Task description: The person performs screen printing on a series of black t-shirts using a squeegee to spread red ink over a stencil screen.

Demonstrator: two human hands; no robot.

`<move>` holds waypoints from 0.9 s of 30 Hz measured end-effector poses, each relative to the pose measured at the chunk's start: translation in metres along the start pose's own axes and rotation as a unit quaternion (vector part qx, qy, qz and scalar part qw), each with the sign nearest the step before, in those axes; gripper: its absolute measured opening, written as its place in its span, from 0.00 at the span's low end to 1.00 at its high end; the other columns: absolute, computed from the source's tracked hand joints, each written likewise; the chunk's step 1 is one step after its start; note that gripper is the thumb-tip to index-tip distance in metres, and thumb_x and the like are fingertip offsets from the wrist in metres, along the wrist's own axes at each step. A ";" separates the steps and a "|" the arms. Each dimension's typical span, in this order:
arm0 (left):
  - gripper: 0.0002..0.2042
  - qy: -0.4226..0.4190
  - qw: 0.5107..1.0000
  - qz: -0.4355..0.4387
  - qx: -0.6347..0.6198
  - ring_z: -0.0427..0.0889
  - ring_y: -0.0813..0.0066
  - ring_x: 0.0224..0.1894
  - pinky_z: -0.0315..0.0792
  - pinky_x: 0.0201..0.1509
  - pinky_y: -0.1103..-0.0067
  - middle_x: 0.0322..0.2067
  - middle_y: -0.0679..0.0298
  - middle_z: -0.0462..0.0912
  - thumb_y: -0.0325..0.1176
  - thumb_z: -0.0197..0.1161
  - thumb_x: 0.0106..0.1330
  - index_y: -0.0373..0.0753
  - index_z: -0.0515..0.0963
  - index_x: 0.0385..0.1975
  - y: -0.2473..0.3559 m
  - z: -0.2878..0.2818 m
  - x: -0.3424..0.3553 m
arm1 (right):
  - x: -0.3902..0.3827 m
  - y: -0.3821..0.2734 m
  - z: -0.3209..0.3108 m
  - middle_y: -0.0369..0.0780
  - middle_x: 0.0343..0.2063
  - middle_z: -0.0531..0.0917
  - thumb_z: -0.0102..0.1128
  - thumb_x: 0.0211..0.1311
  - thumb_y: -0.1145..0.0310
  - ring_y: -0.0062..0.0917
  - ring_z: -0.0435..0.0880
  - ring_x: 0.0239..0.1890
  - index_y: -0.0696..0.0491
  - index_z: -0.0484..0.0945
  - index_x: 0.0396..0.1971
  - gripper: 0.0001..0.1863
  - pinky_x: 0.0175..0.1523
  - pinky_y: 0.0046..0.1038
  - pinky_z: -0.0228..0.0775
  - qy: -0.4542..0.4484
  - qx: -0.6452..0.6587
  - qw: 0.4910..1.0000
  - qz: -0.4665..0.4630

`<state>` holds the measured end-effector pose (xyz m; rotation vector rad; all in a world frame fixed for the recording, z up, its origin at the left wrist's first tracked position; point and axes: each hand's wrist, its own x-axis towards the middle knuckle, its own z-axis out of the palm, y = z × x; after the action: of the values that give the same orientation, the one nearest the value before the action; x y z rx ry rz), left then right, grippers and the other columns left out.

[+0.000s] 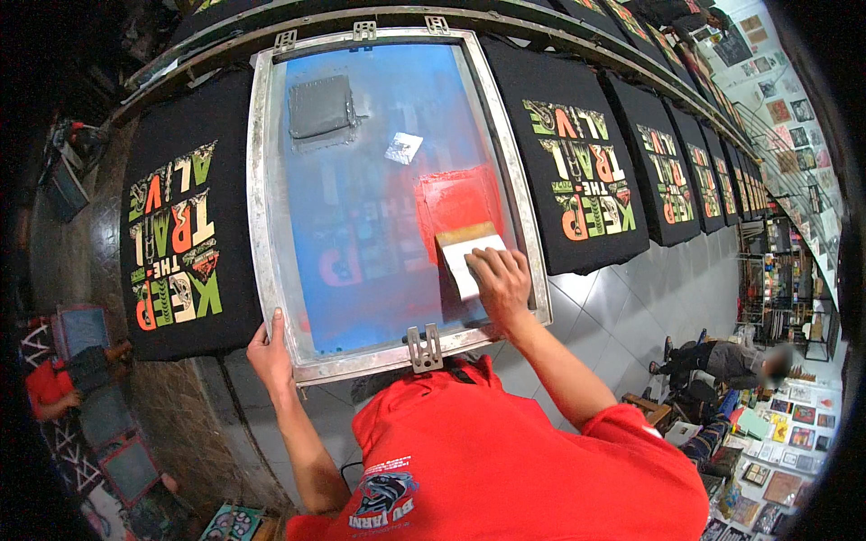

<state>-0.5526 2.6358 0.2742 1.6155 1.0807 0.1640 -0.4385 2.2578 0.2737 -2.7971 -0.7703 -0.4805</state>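
A silk-screen frame (262,198) with a metal rim and blue mesh lies in front of me over a dark shirt. My left hand (272,353) holds its near left corner; some fingers are hidden beneath the rim. In my right hand (502,281) is a white squeegee (462,261) with a tan blade, tilted against the mesh at the right side. Just beyond the blade lies a patch of red ink (458,194). Farther off, a grey taped square (322,106) and a small whitish scrap (403,148) sit on the mesh.
A black printed shirt (176,234) lies left of the frame, another (577,162) to its right, and several more continue along the row. Metal clips join the frame's far edge to a rail (216,59). A person (722,362) sits low at the far right.
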 end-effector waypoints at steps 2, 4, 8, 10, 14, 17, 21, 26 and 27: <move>0.22 -0.006 1.000 0.003 0.000 0.81 0.78 0.37 0.75 0.43 0.79 0.38 0.57 0.86 0.41 0.69 0.67 0.24 0.81 0.48 0.001 0.001 0.001 | 0.026 0.017 0.019 0.32 0.40 0.83 0.61 0.57 0.67 0.26 0.80 0.44 0.46 0.81 0.42 0.12 0.54 0.34 0.67 -0.005 0.005 1.000 -0.006; 0.23 -0.011 1.000 0.009 0.003 0.81 0.77 0.38 0.75 0.44 0.78 0.38 0.56 0.86 0.42 0.69 0.67 0.24 0.82 0.47 0.002 0.002 0.002 | 0.064 0.036 0.028 0.33 0.34 0.83 0.60 0.60 0.70 0.27 0.81 0.40 0.45 0.83 0.38 0.07 0.51 0.33 0.68 0.028 0.007 0.999 -0.033; 0.24 -0.002 0.999 0.011 0.037 0.82 0.74 0.39 0.75 0.47 0.76 0.38 0.56 0.86 0.46 0.68 0.66 0.25 0.82 0.46 0.008 0.002 -0.001 | 0.145 0.058 -0.015 0.38 0.32 0.83 0.59 0.55 0.72 0.32 0.82 0.40 0.46 0.83 0.33 0.07 0.53 0.37 0.66 -0.163 0.012 0.985 -0.060; 0.25 0.006 0.999 0.010 0.037 0.82 0.73 0.40 0.75 0.48 0.76 0.39 0.55 0.86 0.46 0.69 0.66 0.25 0.82 0.47 0.013 0.002 0.002 | 0.134 0.045 -0.036 0.36 0.31 0.83 0.58 0.55 0.73 0.31 0.82 0.40 0.45 0.83 0.33 0.09 0.55 0.38 0.65 -0.162 -0.011 0.985 -0.052; 0.25 0.009 1.000 0.003 0.016 0.82 0.72 0.40 0.75 0.48 0.75 0.39 0.54 0.87 0.46 0.69 0.66 0.25 0.82 0.47 0.005 0.000 0.001 | 0.041 0.005 -0.065 0.32 0.33 0.82 0.57 0.56 0.74 0.25 0.83 0.41 0.42 0.84 0.36 0.12 0.61 0.39 0.62 -0.138 -0.025 0.990 -0.020; 0.23 0.012 1.000 -0.002 0.026 0.82 0.75 0.38 0.75 0.44 0.77 0.38 0.55 0.87 0.42 0.69 0.66 0.24 0.82 0.46 0.005 -0.001 0.000 | -0.018 -0.016 -0.061 0.31 0.37 0.82 0.61 0.55 0.69 0.25 0.80 0.43 0.44 0.81 0.41 0.13 0.60 0.38 0.62 -0.101 -0.020 0.995 -0.014; 0.21 0.005 1.000 -0.004 0.000 0.82 0.77 0.37 0.75 0.42 0.78 0.37 0.57 0.87 0.39 0.69 0.67 0.24 0.82 0.46 0.005 0.000 -0.003 | -0.024 -0.016 -0.032 0.31 0.37 0.82 0.62 0.56 0.67 0.23 0.80 0.42 0.45 0.81 0.41 0.12 0.54 0.35 0.66 -0.037 0.011 0.999 0.021; 0.21 0.008 1.000 0.000 0.000 0.81 0.78 0.37 0.75 0.42 0.79 0.37 0.57 0.87 0.39 0.69 0.67 0.24 0.82 0.46 -0.004 -0.003 0.001 | 0.053 0.028 0.009 0.35 0.38 0.82 0.58 0.57 0.70 0.32 0.80 0.43 0.45 0.82 0.41 0.11 0.54 0.37 0.68 -0.057 0.022 0.998 -0.010; 0.21 0.005 1.000 0.003 -0.006 0.81 0.77 0.37 0.75 0.42 0.78 0.37 0.57 0.87 0.40 0.69 0.67 0.24 0.82 0.46 -0.005 -0.002 0.003 | 0.075 0.042 0.015 0.38 0.36 0.83 0.60 0.57 0.67 0.34 0.81 0.41 0.46 0.83 0.39 0.10 0.51 0.38 0.70 -0.047 0.007 0.998 -0.038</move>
<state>-0.5545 2.6390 0.2694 1.6090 1.0807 0.1811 -0.3513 2.2609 0.2826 -2.8030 -0.8974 -0.3575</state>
